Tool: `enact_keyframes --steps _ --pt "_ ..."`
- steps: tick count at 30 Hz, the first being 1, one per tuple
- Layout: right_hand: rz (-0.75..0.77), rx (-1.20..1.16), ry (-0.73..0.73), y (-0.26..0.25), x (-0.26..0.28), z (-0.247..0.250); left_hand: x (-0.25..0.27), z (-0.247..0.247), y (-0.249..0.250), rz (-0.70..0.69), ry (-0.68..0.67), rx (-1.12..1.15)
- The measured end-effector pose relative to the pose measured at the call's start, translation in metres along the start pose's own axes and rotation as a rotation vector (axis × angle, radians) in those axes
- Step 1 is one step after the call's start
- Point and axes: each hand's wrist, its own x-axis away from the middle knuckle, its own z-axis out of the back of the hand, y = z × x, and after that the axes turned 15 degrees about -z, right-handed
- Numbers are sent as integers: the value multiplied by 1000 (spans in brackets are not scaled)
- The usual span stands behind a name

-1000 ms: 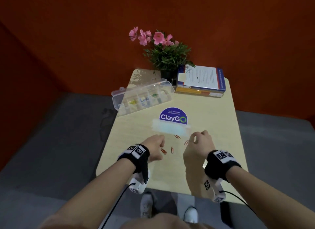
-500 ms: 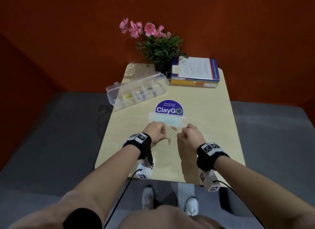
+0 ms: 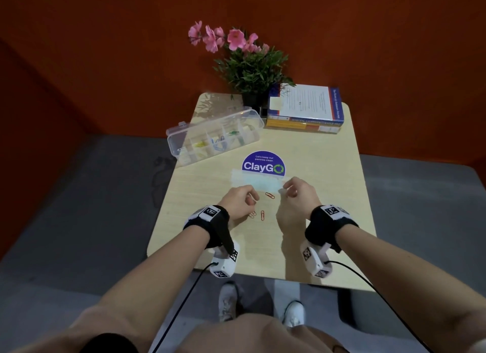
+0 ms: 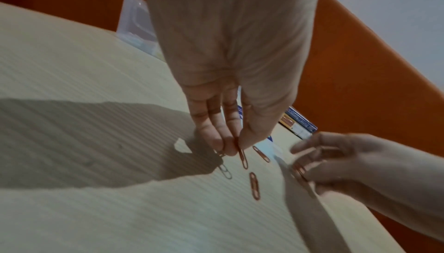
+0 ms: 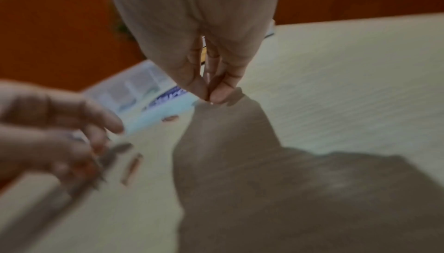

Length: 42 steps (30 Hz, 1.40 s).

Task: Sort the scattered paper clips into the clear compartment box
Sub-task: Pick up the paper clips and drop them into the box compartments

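Note:
On the pale wooden table [image 3: 328, 221], my left hand [image 3: 251, 199] pinches an orange paper clip [image 4: 242, 157] between thumb and fingers just above the surface. My right hand [image 3: 285, 191] pinches another orange clip [image 4: 299, 171] at its fingertips [image 5: 217, 96]. Three orange clips lie loose between the hands: one [image 3: 270, 195] by a pale blue strip, and two [image 3: 252, 214] [image 3: 262, 215] nearer me. The clear compartment box [image 3: 215, 137] stands at the far left, lid raised, with yellow, blue and green clips in separate compartments.
A purple ClayGo sticker [image 3: 263, 166] and a pale blue strip [image 3: 259, 181] lie flat just beyond the hands. A potted plant with pink flowers [image 3: 249, 71] and a stack of books [image 3: 305, 108] stand at the far edge. Grey floor surrounds the small table.
My right hand has taken up the orange clip that lay by its fingertips. The left hand has moved slightly forward and now shows a clip in its pinch.

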Motion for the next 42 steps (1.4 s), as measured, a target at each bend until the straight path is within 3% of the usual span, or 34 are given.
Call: enact_keyframes --steps 5,11,17,23,32,36,42 --pt "168 206 -96 -23 -13 -12 -4 -13 9 28 77 106" --pt "198 339 -95 -24 -18 -13 4 -13 6 88 170 330" --pt "224 432 -132 -30 -17 -12 5 -17 9 59 137 226" --pt "227 502 -185 -36 -16 -8 1 -24 10 144 152 55" --pt "96 37 -188 -7 -11 -1 0 -31 17 217 170 186" --pt "218 210 -180 -13 -8 -6 -6 -40 25 298 161 103" --pt "355 512 -194 -31 -9 0 -12 -31 31 272 -18 -115"
